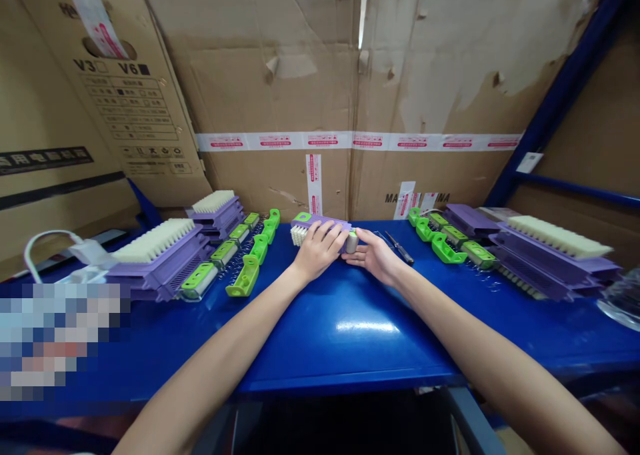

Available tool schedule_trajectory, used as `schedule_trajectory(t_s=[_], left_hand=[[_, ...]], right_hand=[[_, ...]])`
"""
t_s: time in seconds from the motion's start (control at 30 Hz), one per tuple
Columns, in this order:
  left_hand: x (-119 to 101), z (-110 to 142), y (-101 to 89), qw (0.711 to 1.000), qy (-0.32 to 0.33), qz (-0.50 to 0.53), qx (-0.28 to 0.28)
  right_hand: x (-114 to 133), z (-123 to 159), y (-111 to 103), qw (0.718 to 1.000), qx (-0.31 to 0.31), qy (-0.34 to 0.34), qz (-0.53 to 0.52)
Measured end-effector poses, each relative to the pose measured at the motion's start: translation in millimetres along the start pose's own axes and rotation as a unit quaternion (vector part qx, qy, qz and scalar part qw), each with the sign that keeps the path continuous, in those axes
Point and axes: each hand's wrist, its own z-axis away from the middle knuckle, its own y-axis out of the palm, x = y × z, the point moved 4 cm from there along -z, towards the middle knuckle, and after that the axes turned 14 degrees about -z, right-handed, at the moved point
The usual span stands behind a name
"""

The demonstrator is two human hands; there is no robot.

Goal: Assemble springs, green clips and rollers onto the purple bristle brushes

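Head view: gripping one purple brush (303,227) mid-table (345,348) with left hand (320,247), grasping one green-grey block (352,243) with right hand (375,256). Counting four green brackets (259,249) leftward, three rightward, one screwdriver (400,248); reading "V3", "V6" on carton (135,111).

Blue table (345,348), stacked purple housings (163,268), green brackets (244,281), screwdriver (400,248)

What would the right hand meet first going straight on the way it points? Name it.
The green-and-silver block, which the fingertips of the right hand seem to touch, though contact is hard to judge. Just past it, the brush and left hand would likely come next.
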Motion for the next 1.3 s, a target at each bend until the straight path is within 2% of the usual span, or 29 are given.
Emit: schedule_trajectory(t_s=[0.43,0.67,0.77,1.0,1.07,1.17,1.23,1.3], left_hand=[[-2,1,-3.1,0.999,0.017,-0.036,-0.035],[-2,1,-1.7,0.999,0.021,-0.038,-0.010],[-2,1,-2.7,0.999,0.016,-0.026,-0.017],[-5,-2,-0.5,0.998,0.054,-0.007,-0.027],[-6,-2,1.0,0.999,0.049,0.001,-0.021],[-3,-3,2.1,1.000,0.012,0.019,0.001],[2,-2,1.9,0.999,-0.031,0.030,0.018],[7,-1,1.3,0.997,-0.068,0.035,0.031]], right_hand=[[2,-1,-4,1.000,0.003,0.025,0.004],[1,-3,-6,0.999,-0.023,0.021,0.039],[0,-6,-7,0.998,-0.038,0.006,0.050],[-4,-7,-8,0.993,-0.082,-0.010,0.090],[-5,-7,-8,0.986,-0.109,-0.047,0.119],[0,-7,-8,0.962,-0.122,-0.159,0.186],[11,-4,-11,0.936,-0.131,-0.246,0.214],[27,2,-19,0.896,-0.181,-0.329,0.236]])
